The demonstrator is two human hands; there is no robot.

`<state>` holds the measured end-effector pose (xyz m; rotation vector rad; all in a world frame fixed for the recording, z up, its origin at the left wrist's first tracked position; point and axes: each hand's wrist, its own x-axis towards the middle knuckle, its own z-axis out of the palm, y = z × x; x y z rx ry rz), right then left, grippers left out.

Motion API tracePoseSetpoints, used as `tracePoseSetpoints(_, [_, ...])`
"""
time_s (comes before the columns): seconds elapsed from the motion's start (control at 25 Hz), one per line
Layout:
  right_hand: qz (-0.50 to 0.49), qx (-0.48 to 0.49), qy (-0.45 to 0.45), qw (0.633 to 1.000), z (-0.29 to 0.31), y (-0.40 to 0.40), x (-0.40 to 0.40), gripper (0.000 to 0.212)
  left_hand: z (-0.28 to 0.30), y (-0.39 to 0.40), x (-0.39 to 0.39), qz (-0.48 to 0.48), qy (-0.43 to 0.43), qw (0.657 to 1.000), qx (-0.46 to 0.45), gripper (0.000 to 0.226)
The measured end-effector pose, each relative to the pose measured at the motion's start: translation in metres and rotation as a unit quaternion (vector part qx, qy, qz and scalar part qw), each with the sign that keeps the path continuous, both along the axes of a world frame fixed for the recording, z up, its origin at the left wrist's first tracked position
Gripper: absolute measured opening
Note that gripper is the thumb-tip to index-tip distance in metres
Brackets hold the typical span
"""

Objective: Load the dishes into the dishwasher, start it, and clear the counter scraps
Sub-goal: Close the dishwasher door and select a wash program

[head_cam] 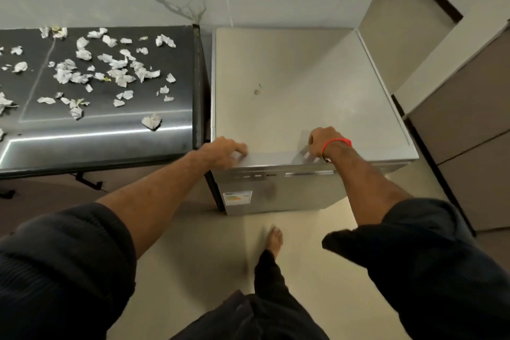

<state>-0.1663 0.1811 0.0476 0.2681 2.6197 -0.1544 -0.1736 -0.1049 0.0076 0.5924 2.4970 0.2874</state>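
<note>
At the dishwasher's (pixel 303 91) front edge, your left hand (pixel 223 152) is resting with fingers loosely curled, grasping nothing. Your right hand (pixel 323 141) is gripping the lip. Scraps (pixel 110 69) are littering the dark surface (pixel 110 130) alongside.

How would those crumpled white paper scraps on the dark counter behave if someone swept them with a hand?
The paper scraps look thin and crumpled, so probably very light and floppy. On the glossy dark counter they would likely slide easily. Being many small loose pieces, some may scatter or flutter off.

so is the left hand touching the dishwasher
Touching. The head view shows the left hand resting on the front top edge of the dishwasher, fingers curled on its surface with no gap.
</note>
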Motion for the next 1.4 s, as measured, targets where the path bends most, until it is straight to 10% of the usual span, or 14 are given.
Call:
tracePoseSetpoints(0.32, [0.029, -0.019, 0.05, 0.998, 0.01, -0.023, -0.066, 0.035, 0.021, -0.008, -0.042, 0.114, -0.074, 0.981, 0.139, 0.031])
tracePoseSetpoints(0.88, [0.151, -0.195, 0.28, 0.928, 0.127, -0.124, -0.279, 0.034, 0.158, -0.055, -0.215, 0.271, 0.234, 0.912, 0.199, 0.045])
tracePoseSetpoints(1.4, [0.254, -0.079, 0.336, 0.903, 0.22, -0.22, -0.439, 0.065, 0.197, -0.106, -0.33, 0.258, 0.313, 0.875, 0.265, 0.073])
